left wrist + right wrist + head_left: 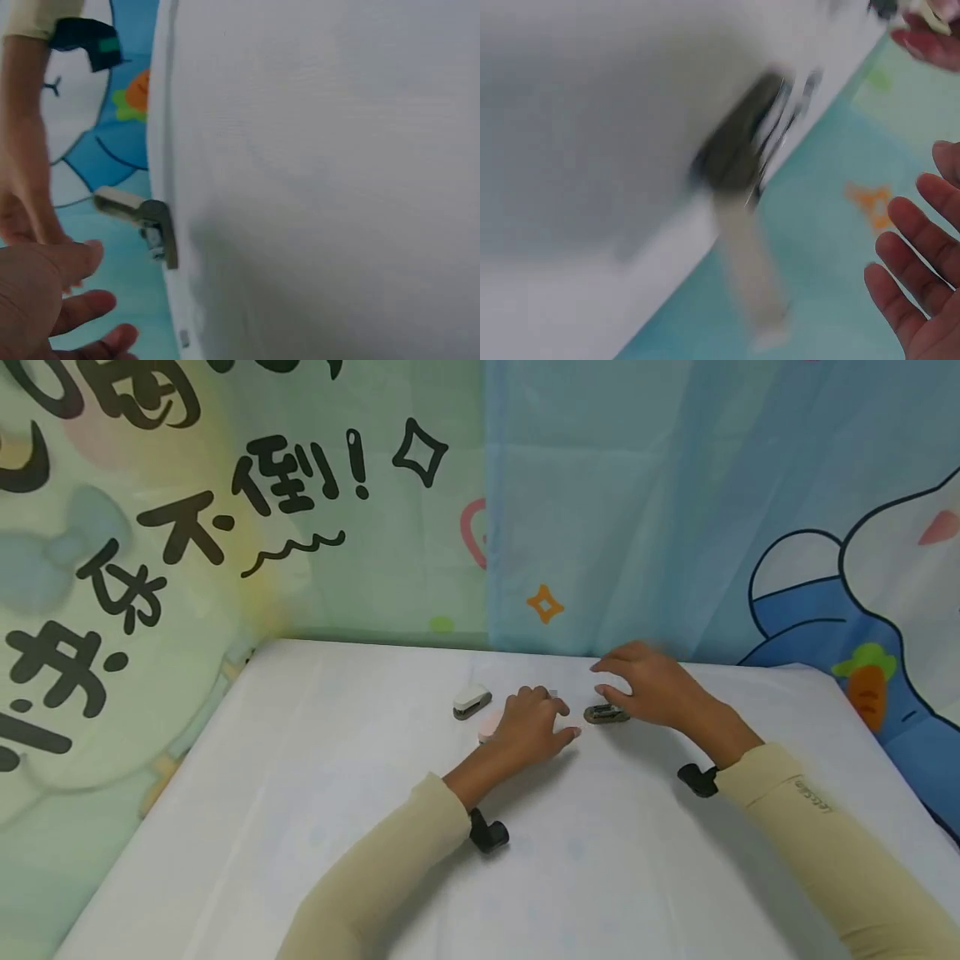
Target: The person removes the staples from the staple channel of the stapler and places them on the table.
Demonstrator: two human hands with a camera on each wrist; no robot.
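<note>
An opened stapler (606,714) lies on the white table between my two hands. In the left wrist view, the pale top arm of the stapler (154,221) is swung up from its dark body; in the right wrist view the stapler (735,161) is blurred. My right hand (651,687) hovers just beside and above it, fingers spread, holding nothing. To the stapler's left is my left hand (528,722), fingers loosely bent and apart, with nothing visible in them. A white-topped stapler (472,700) rests farther left. Something pink (489,727) is partly hidden behind my left hand.
A small greyish piece (553,693) shows just beyond my left fingers, too small to identify. The white tabletop (337,827) ends at a printed curtain (600,527) behind. Black wrist cameras (489,833) are worn below both sleeves.
</note>
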